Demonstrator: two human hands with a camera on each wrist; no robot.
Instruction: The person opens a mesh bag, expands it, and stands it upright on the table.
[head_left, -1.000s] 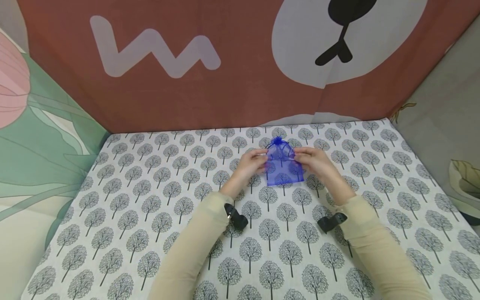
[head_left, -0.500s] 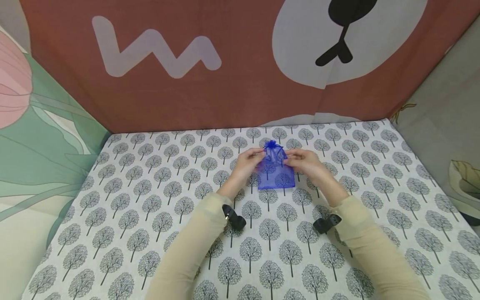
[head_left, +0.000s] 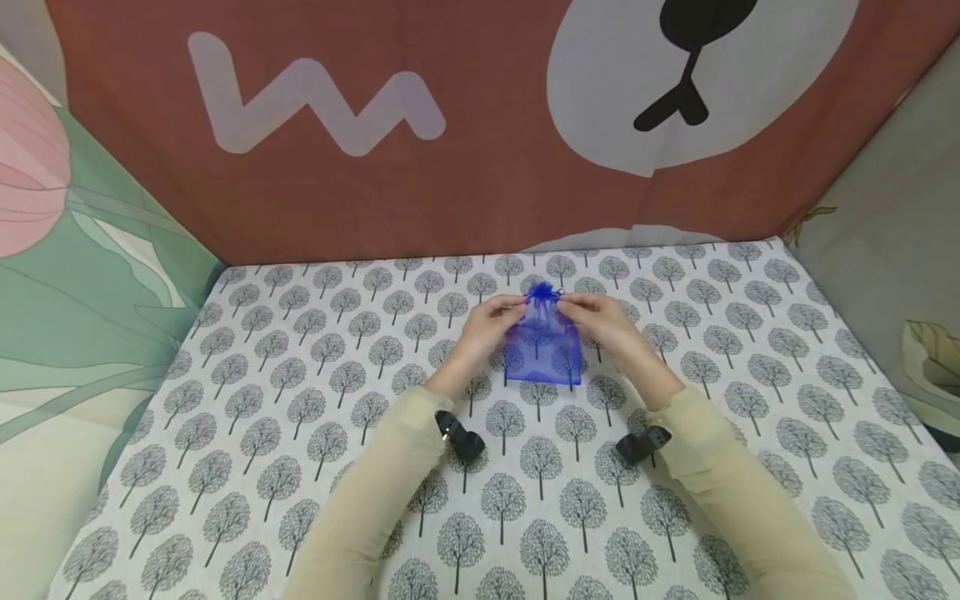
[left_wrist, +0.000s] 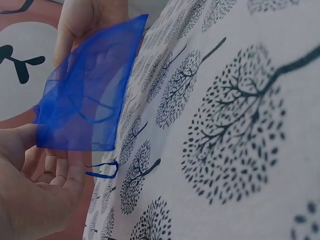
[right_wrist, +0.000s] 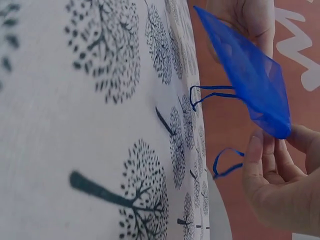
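Observation:
A sheer blue drawstring pouch (head_left: 543, 354) is held up between both hands, its gathered, ruffled top (head_left: 543, 291) uppermost. My left hand (head_left: 480, 333) pinches it near the neck on the left side. On the opposite side my right hand (head_left: 606, 329) pinches it near the neck between thumb and fingers. In the left wrist view, a thin cord loop (left_wrist: 107, 171) hangs by the left fingers. The right wrist view has another cord loop (right_wrist: 227, 164) beside the right fingers. The pouch is see-through, and no contents show in it.
A white cloth with printed trees (head_left: 367, 492) covers the table. Behind stands a reddish-brown fabric wall (head_left: 487, 200) with a cartoon face. Patterned fabric walls (head_left: 161, 242) close off the left and right. Each wrist carries a small black camera (head_left: 465, 440).
The pouch and both hands have shifted left and slightly nearer. My right hand has moved in closer to my left, up at the gathered neck, and the pouch top looks more bunched.

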